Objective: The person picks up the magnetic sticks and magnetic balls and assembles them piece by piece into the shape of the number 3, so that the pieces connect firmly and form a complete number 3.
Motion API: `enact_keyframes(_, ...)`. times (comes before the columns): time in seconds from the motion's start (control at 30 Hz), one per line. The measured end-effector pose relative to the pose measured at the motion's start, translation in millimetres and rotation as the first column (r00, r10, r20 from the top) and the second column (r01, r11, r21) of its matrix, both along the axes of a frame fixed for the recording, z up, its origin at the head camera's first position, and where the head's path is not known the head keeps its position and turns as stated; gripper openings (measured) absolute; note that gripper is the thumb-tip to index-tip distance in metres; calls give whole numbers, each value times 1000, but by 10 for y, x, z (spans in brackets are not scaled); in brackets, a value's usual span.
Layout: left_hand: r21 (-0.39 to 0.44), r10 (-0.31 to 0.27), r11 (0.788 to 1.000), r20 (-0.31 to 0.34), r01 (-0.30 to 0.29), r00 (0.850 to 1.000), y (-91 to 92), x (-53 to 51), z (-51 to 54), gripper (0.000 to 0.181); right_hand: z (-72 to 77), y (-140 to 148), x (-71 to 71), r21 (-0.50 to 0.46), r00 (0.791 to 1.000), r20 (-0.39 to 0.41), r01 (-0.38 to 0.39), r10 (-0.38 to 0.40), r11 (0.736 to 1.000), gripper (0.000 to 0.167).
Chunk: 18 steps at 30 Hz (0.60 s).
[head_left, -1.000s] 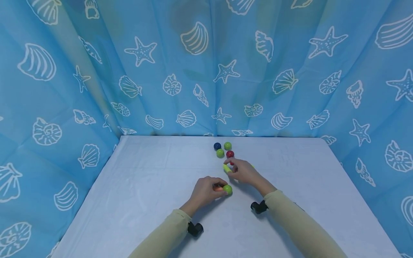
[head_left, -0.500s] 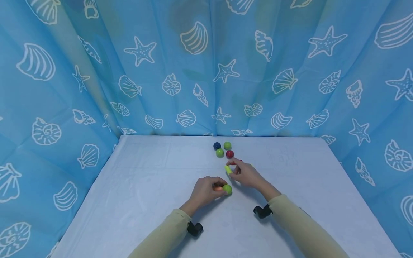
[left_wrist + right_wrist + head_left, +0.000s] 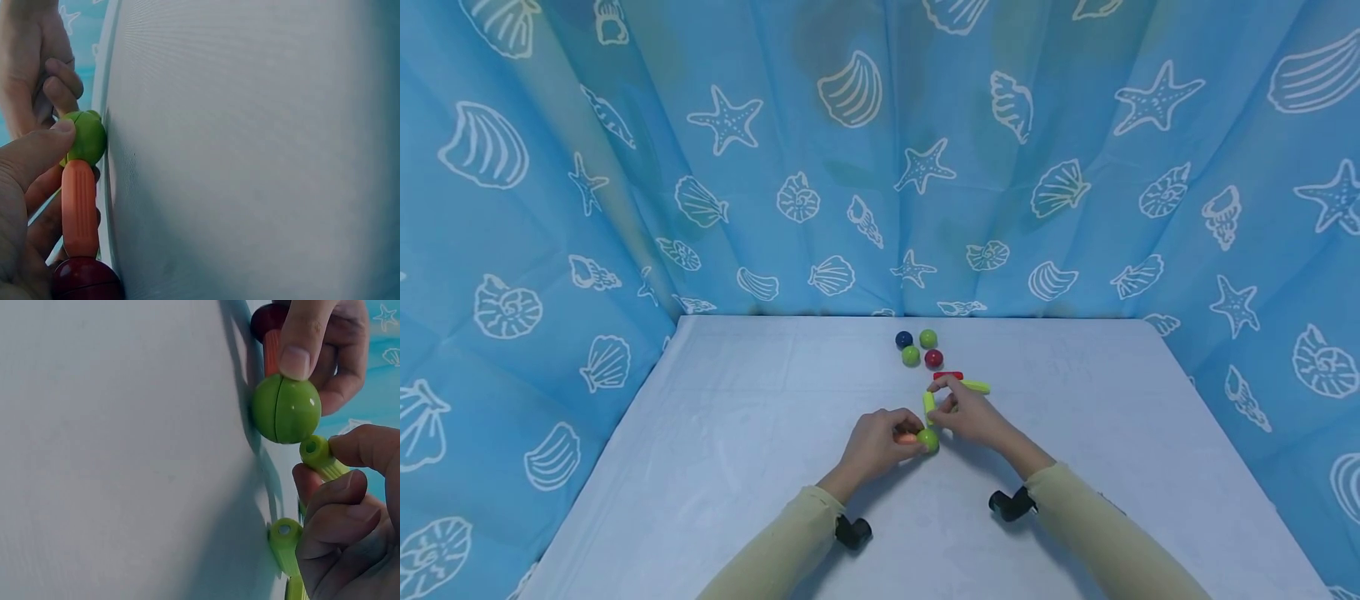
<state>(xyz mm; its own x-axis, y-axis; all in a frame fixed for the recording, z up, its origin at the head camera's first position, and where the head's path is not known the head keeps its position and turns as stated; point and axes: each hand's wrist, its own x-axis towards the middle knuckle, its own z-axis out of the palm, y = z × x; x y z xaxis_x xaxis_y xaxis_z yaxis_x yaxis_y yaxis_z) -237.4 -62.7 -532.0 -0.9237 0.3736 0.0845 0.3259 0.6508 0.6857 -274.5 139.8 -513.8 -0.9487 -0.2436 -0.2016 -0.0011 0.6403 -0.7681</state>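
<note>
My left hand [image 3: 883, 440] holds a green ball [image 3: 89, 139] with its thumb on it. An orange ribbed rod [image 3: 80, 209] joins that ball to a dark red ball [image 3: 86, 281] close to the palm. From the right, my right hand [image 3: 972, 410] pinches a short yellow-green rod [image 3: 928, 405] between thumb and finger. One end of this rod [image 3: 317, 452] points at the green ball [image 3: 285, 409]; whether they touch I cannot tell. In the head view the left fingers hide the dark red ball.
Beyond my hands on the white table [image 3: 760, 400] lie a red rod [image 3: 948, 375] and another yellow-green rod [image 3: 977, 387]. Farther back sit a dark blue ball [image 3: 904, 340], two green balls [image 3: 928, 339] and a red ball [image 3: 933, 359]. A blue shell-patterned curtain [image 3: 850, 208] surrounds the table.
The right hand has brought its yellow-green rod nearer to me, toward the green ball, and turned it more upright in view. The red rod behind has come into sight. The left hand stays put.
</note>
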Motion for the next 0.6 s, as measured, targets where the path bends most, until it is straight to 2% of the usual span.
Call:
enact_keyframes(0.23, -2, 2, 1000, 5, -2, 1000, -3, 16, 13, 24, -12, -25, 46, -9, 996, 77, 48, -47, 999, 42)
enact_keyframes(0.6, 21, 1, 1000, 7, -1, 1000, 0, 15, 9, 23, -42, -12, 60, -28, 994, 90, 58, -55, 998, 40)
